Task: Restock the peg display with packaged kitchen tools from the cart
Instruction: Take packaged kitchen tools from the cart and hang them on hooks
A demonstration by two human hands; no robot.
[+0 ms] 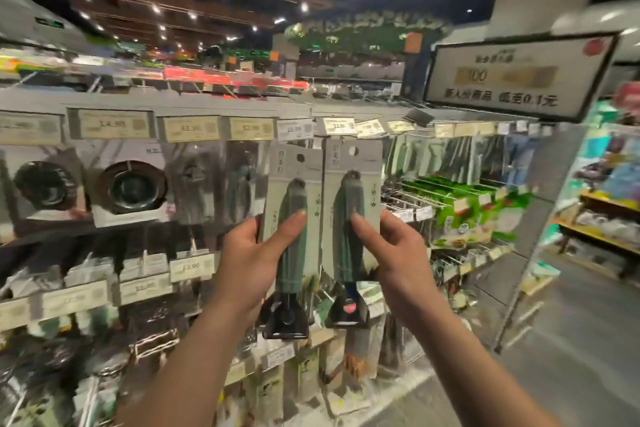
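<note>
I hold up two packaged kitchen tools side by side in front of the peg display (pixel 207 135). Each is a green-handled tool with a black head on a grey card with a hang hole at the top. My left hand (pixel 254 253) grips the left package (pixel 294 191), thumb across the handle. My right hand (pixel 388 246) pinches the right package (pixel 351 191) at its lower right edge, thumb on the handle. Both cards sit just below the row of price tags (pixel 298 130), their hang holes close to the pegs. The cart is not in view.
Packaged strainers (pixel 130 189) and other utensils hang to the left, more packages on lower rows. Green packages (pixel 460 208) sit on wire hooks to the right. A framed price sign (pixel 519 76) stands at upper right. An aisle floor (pixel 571 340) runs on the right.
</note>
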